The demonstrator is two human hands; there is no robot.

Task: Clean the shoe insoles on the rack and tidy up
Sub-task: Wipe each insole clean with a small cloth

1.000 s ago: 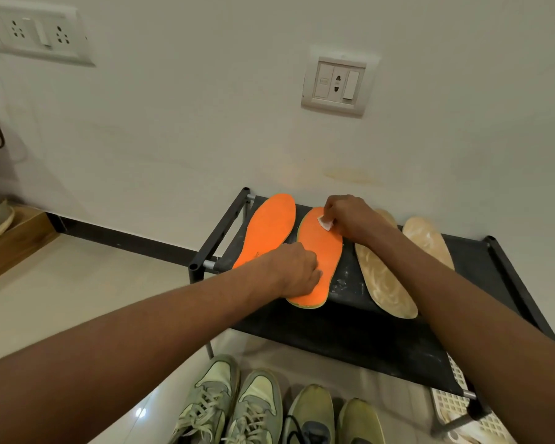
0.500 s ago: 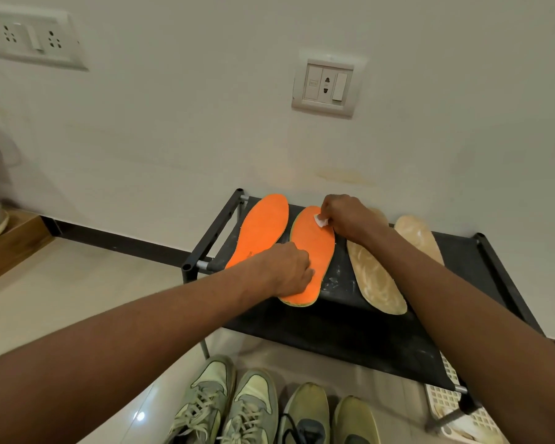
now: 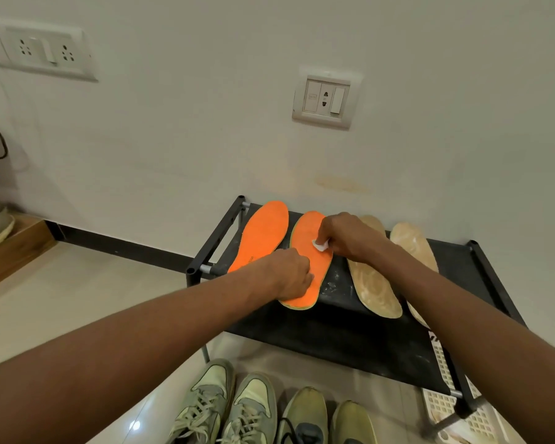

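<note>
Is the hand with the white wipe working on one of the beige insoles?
No, the right hand presses the white wipe on the second orange insole, while the beige insoles lie untouched beside it.
</note>
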